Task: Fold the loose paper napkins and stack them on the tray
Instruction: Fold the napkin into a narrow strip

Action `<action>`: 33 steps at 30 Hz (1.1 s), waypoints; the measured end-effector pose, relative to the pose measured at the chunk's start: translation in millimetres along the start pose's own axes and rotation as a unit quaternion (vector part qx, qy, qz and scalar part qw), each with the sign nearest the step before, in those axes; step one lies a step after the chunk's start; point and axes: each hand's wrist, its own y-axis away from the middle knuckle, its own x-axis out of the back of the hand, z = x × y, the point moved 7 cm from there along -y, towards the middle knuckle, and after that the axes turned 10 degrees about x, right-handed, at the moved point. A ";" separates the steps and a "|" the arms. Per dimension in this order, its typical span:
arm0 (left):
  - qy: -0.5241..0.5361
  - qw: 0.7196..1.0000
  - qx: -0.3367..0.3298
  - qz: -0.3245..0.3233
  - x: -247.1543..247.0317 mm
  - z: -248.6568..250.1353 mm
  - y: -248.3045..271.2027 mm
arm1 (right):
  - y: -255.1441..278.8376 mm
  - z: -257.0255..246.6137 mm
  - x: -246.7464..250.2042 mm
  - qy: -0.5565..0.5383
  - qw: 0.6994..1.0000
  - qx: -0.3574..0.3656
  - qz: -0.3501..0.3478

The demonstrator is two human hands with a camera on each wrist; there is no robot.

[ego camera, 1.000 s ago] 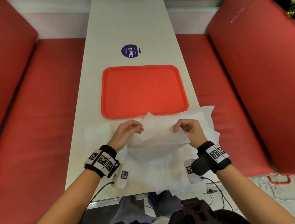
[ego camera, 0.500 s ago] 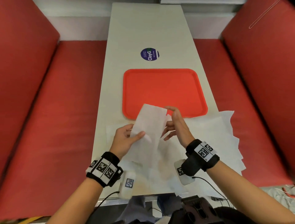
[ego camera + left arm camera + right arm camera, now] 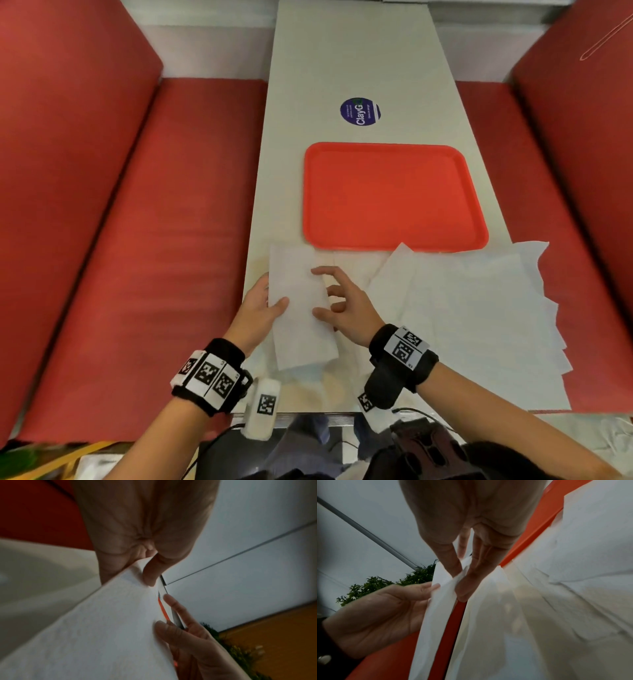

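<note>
A white napkin (image 3: 299,318), folded into a long narrow strip, hangs just above the table's near left corner. My left hand (image 3: 265,301) grips its left edge, thumb (image 3: 150,574) on top and fingers underneath. My right hand (image 3: 325,291) pinches the strip's right edge between fingertips (image 3: 462,586). The orange tray (image 3: 394,195) lies beyond the hands with nothing on it. Loose unfolded napkins (image 3: 472,308) lie spread in an overlapping pile to the right, one corner over the tray's near rim.
The white table (image 3: 342,51) is narrow, with red bench seats (image 3: 154,240) on both sides. A round blue sticker (image 3: 360,111) sits past the tray. The napkin pile overhangs the table's right edge.
The napkin, first held spread between both hands, was folded into a strip and stood upright near the tray. It now lies lower and further left, tilted flatter.
</note>
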 end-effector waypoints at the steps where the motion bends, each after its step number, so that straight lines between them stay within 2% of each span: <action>1: -0.026 1.000 -0.011 0.010 1.5 4.3 -0.2 | -0.6 -1.4 -2.4 0.002 1.000 0.006 0.000; 6: -0.164 0.976 -0.049 0.133 21.2 12.8 -2.9 | -5.8 9.7 -7.2 0.032 0.999 -0.007 0.027; 8: -0.249 0.955 -0.058 0.149 23.2 9.3 -6.5 | -7.8 22.8 -9.5 0.065 0.997 -0.032 0.026; 11: -0.367 0.919 -0.062 0.134 16.8 2.1 -13.4 | -10.9 38.6 -12.8 0.146 0.987 -0.061 0.008; 13: -0.389 0.910 -0.071 0.123 13.5 -0.3 -17.6 | -12.2 41.5 -14.2 0.180 0.982 -0.064 0.000; 19: -0.427 0.890 -0.089 0.134 14.4 0.8 -26.5 | -10.1 45.7 -15.0 0.186 0.979 -0.081 0.002; 21: -0.440 0.884 -0.080 0.138 15.0 -2.5 -29.8 | -9.2 49.0 -14.7 0.190 0.977 -0.093 0.000; 23: -0.455 0.877 -0.063 0.144 15.2 -6.7 -31.2 | -8.1 49.9 -13.4 0.242 0.966 -0.092 -0.011; 26: -0.508 0.843 -0.046 0.171 11.6 -10.6 -26.3 | -1.5 49.4 -6.4 0.312 0.946 -0.085 -0.030; 29: -0.550 0.806 -0.080 0.203 -3.4 -1.8 -19.1 | 11.9 47.9 16.9 0.313 0.947 -0.077 -0.015; 31: -0.550 0.805 -0.108 0.195 -23.6 4.9 -17.3 | 26.6 50.5 44.1 0.303 0.949 -0.086 0.009; 33: -0.530 0.825 -0.118 0.160 -49.7 7.6 -19.3 | 44.7 56.2 79.0 0.298 0.948 -0.105 0.041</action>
